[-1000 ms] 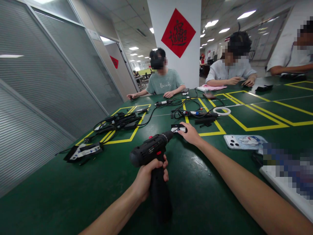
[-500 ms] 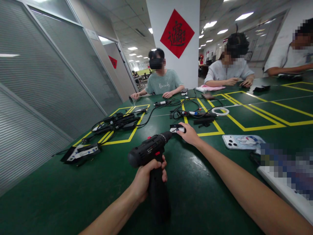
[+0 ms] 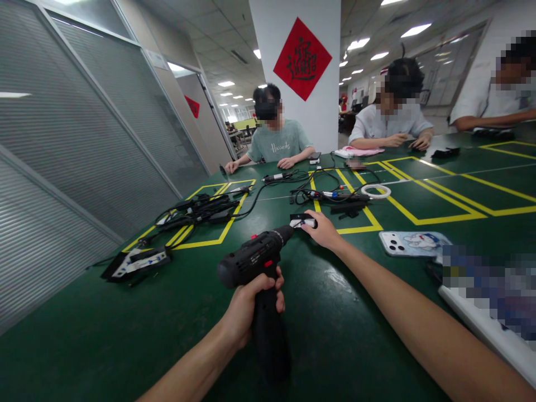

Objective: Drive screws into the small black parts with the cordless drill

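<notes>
My left hand (image 3: 255,304) is wrapped round the handle of a black cordless drill (image 3: 251,257) with red buttons. The drill's chuck points away from me and to the right, up to a small black-and-white part (image 3: 302,222). That part is gripped at its right end by the fingers of my right hand (image 3: 322,230), low over the green table. Whether the drill's tip touches it, I cannot tell. The part's exact kind is too small to make out.
Bundled black cables (image 3: 201,209) lie left, near a black-and-white piece (image 3: 140,262). More cables and black tools (image 3: 335,196) lie beyond my right hand, beside a white ring (image 3: 376,191). A phone (image 3: 412,244) rests at right. Several people sit across the green table (image 3: 176,329).
Both hands, the drill and the small part hold almost the same pose. The whole view has shifted very slightly.
</notes>
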`<act>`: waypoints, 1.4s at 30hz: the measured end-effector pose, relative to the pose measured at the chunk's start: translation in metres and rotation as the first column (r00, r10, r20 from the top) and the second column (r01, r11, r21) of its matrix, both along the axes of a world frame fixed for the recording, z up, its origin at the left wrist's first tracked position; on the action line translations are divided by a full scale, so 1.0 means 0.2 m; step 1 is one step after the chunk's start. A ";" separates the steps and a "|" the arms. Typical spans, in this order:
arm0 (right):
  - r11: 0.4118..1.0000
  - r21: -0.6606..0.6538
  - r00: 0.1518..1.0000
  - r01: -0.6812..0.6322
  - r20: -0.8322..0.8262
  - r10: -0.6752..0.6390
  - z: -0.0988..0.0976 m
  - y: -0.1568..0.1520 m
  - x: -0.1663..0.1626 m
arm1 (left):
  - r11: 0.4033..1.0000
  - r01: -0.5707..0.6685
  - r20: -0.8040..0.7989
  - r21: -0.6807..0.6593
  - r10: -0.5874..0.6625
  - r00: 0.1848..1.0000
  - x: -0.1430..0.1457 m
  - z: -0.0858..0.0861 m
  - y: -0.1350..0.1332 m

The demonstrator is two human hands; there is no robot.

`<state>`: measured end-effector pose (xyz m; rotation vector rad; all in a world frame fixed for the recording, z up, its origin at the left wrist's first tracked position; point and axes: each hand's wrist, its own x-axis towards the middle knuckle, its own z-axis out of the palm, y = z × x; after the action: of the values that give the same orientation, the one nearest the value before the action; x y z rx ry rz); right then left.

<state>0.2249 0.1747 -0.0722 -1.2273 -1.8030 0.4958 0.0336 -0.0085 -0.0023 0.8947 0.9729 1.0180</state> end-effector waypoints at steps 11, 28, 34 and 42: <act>1.000 0.031 1.000 0.001 0.019 -0.002 -0.01 0.01 0.00 | 1.000 0.007 -0.002 0.000 -0.007 1.000 0.00 -0.01 -0.01; 1.000 0.016 1.000 0.007 0.019 -0.008 -0.01 0.01 0.00 | 1.000 -0.013 0.006 -0.009 0.013 1.000 0.00 0.00 -0.01; 1.000 0.018 1.000 0.002 0.016 -0.002 0.00 0.00 0.00 | 1.000 0.003 0.010 -0.017 -0.003 1.000 0.00 0.00 0.00; 1.000 0.011 1.000 0.015 0.017 -0.015 -0.01 0.01 0.00 | 1.000 -0.016 0.015 -0.018 0.016 1.000 0.00 0.00 0.00</act>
<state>0.2242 0.1764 -0.0741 -1.2401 -1.8079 0.4673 0.0344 -0.0093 -0.0016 0.8644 0.9770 1.0263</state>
